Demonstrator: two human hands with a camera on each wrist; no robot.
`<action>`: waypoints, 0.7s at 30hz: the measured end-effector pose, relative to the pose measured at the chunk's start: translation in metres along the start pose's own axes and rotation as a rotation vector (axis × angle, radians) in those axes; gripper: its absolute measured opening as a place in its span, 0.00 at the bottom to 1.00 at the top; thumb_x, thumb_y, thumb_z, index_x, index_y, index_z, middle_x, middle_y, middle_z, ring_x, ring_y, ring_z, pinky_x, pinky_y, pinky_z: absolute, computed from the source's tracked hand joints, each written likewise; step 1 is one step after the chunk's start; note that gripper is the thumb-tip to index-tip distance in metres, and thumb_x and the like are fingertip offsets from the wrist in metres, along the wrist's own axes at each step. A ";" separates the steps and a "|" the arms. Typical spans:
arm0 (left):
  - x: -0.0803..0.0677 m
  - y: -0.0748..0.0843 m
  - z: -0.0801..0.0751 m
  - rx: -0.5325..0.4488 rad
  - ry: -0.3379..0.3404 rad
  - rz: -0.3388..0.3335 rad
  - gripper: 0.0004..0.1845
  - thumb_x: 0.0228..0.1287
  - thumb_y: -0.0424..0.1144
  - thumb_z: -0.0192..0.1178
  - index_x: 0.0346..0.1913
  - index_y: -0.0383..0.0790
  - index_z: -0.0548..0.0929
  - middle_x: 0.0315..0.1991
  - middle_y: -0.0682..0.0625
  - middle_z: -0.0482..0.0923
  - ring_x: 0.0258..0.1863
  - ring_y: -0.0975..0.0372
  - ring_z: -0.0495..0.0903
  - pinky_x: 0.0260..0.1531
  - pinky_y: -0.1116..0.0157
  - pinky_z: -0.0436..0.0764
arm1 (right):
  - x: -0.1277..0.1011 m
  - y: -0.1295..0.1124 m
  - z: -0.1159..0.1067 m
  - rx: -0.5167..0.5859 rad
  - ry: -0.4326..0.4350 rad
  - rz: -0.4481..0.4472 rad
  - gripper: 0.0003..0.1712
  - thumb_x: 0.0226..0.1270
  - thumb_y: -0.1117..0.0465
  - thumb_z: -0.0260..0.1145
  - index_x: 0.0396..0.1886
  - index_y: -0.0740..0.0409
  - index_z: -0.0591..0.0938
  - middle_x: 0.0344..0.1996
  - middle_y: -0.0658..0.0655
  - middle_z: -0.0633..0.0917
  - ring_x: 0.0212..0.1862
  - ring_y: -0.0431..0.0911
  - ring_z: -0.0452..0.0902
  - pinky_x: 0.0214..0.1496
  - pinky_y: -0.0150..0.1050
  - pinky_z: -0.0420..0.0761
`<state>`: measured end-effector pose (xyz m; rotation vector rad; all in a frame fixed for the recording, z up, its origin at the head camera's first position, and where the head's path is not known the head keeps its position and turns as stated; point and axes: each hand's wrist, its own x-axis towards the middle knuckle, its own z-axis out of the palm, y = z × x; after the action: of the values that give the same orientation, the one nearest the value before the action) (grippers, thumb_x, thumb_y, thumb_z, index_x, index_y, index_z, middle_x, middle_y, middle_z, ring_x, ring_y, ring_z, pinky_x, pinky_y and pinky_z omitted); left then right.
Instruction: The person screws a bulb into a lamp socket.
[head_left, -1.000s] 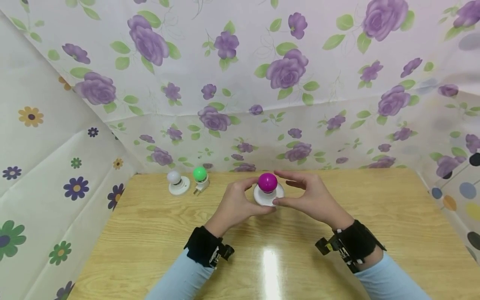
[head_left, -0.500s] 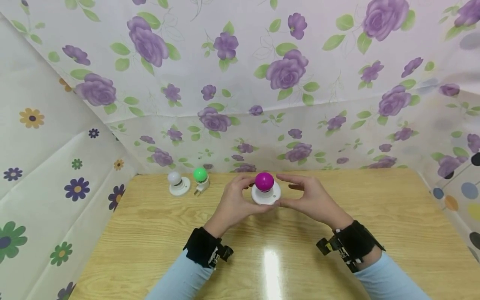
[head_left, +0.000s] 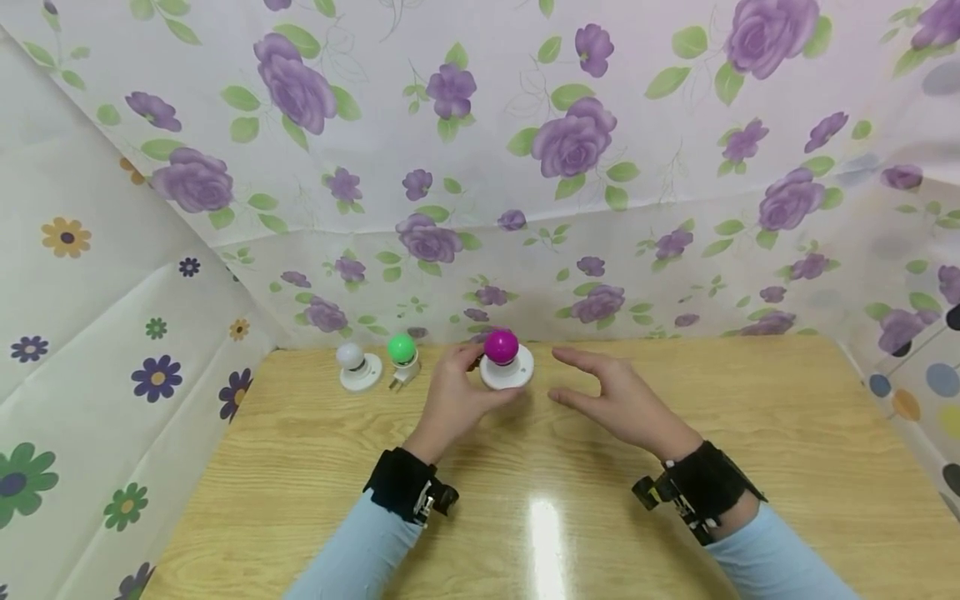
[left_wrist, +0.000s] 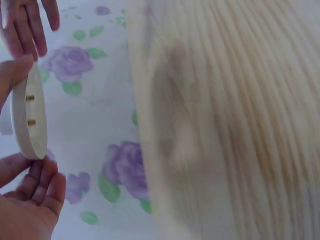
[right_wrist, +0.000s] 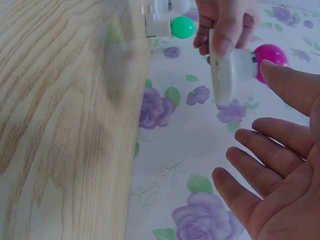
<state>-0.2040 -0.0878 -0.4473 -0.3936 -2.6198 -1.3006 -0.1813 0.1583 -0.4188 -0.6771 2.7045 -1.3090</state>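
A small night lamp with a magenta bulb (head_left: 501, 346) on a round white base (head_left: 507, 377) is at the back middle of the wooden table (head_left: 300, 467). My left hand (head_left: 480, 379) grips the base by its rim, thumb on the near side and fingers behind. In the left wrist view the base (left_wrist: 29, 117) shows edge-on, with two metal prongs on its underside. My right hand (head_left: 577, 379) hovers open just right of the lamp, fingers straight, touching nothing. In the right wrist view, the base (right_wrist: 223, 70) and magenta bulb (right_wrist: 270, 55) lie beyond my right hand's open fingers (right_wrist: 280, 165).
Two more small lamps stand at the back left of the table: one with a white bulb (head_left: 356, 367) and one with a green bulb (head_left: 402, 354), also seen as a green bulb (right_wrist: 182, 27). Floral cloth walls close in the back and both sides.
The left hand has carried the magenta lamp left and toward the back. The right hand has let go of the base and now hangs open beside it.
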 end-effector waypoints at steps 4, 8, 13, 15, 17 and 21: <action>0.004 -0.014 -0.001 -0.027 0.071 -0.093 0.36 0.39 0.51 0.76 0.56 0.48 0.78 0.50 0.53 0.73 0.52 0.60 0.74 0.55 0.54 0.77 | 0.001 0.002 0.002 -0.027 -0.037 0.010 0.36 0.63 0.40 0.60 0.68 0.46 0.67 0.68 0.48 0.67 0.70 0.46 0.60 0.69 0.50 0.65; 0.008 -0.028 -0.003 -0.017 0.127 -0.165 0.35 0.40 0.48 0.76 0.55 0.43 0.78 0.49 0.48 0.72 0.51 0.57 0.74 0.54 0.55 0.77 | 0.000 0.002 0.003 -0.038 -0.062 0.031 0.36 0.64 0.40 0.59 0.69 0.45 0.65 0.69 0.47 0.65 0.70 0.46 0.59 0.70 0.50 0.64; 0.011 -0.042 -0.004 0.061 0.188 -0.202 0.33 0.41 0.49 0.76 0.51 0.37 0.79 0.48 0.45 0.74 0.50 0.55 0.72 0.55 0.55 0.75 | 0.000 0.003 0.003 -0.048 -0.080 0.039 0.35 0.65 0.40 0.58 0.69 0.43 0.63 0.69 0.47 0.64 0.71 0.46 0.58 0.70 0.51 0.64; 0.012 -0.047 -0.004 0.079 0.206 -0.211 0.33 0.42 0.50 0.75 0.50 0.35 0.79 0.48 0.44 0.74 0.50 0.55 0.72 0.55 0.54 0.73 | 0.000 0.003 0.003 -0.050 -0.085 0.041 0.35 0.65 0.40 0.58 0.69 0.43 0.63 0.69 0.47 0.64 0.71 0.47 0.58 0.69 0.51 0.64; 0.012 -0.050 -0.003 0.079 0.219 -0.218 0.32 0.43 0.50 0.75 0.50 0.34 0.79 0.47 0.44 0.75 0.50 0.55 0.72 0.55 0.54 0.73 | 0.000 0.003 0.004 -0.053 -0.087 0.040 0.35 0.65 0.40 0.58 0.69 0.43 0.63 0.69 0.47 0.64 0.71 0.47 0.58 0.69 0.52 0.65; 0.013 -0.053 -0.001 0.079 0.229 -0.233 0.32 0.42 0.50 0.75 0.49 0.35 0.80 0.45 0.45 0.77 0.48 0.56 0.72 0.53 0.55 0.73 | -0.001 0.002 0.005 -0.059 -0.086 0.032 0.35 0.65 0.41 0.58 0.69 0.43 0.63 0.69 0.47 0.65 0.70 0.48 0.59 0.69 0.52 0.65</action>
<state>-0.2336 -0.1179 -0.4827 0.0726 -2.5667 -1.2193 -0.1803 0.1559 -0.4239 -0.6756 2.6830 -1.1689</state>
